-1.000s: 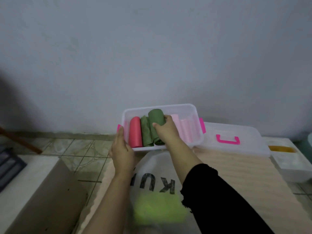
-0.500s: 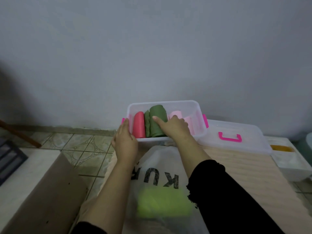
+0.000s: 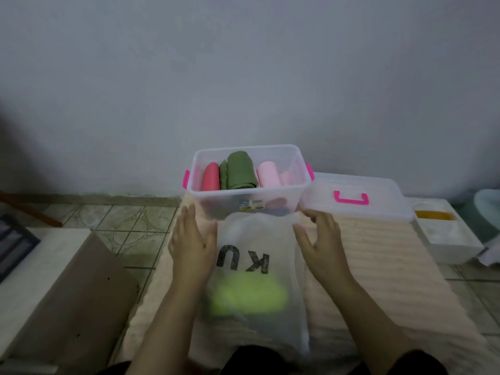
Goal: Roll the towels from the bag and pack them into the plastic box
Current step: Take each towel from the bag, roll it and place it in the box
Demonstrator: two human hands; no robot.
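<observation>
Several rolled towels are seen packed side by side in the plastic box (image 3: pixel 250 190): a red roll (image 3: pixel 210 177) at the left, green rolls (image 3: pixel 239 173) in the middle, pink rolls (image 3: pixel 268 176) at the right. Free room appears to remain at the box's right end. Just in front of the box the bag (image 3: pixel 251 266) is laid flat on a cream mat (image 3: pixel 378 266), and a yellow-green towel (image 3: pixel 249 296) is visible through its thin plastic. The left hand (image 3: pixel 190 242) and the right hand (image 3: pixel 320 239) are held on either side of the bag's upper part; the fingers are loosely spread and nothing is gripped. The packing step is judged finished for the current roll. Next, the bag's mouth must be opened and the yellow-green towel drawn out for rolling. The lid (image 3: pixel 354 196) with its pink handle is set just right of the box.
</observation>
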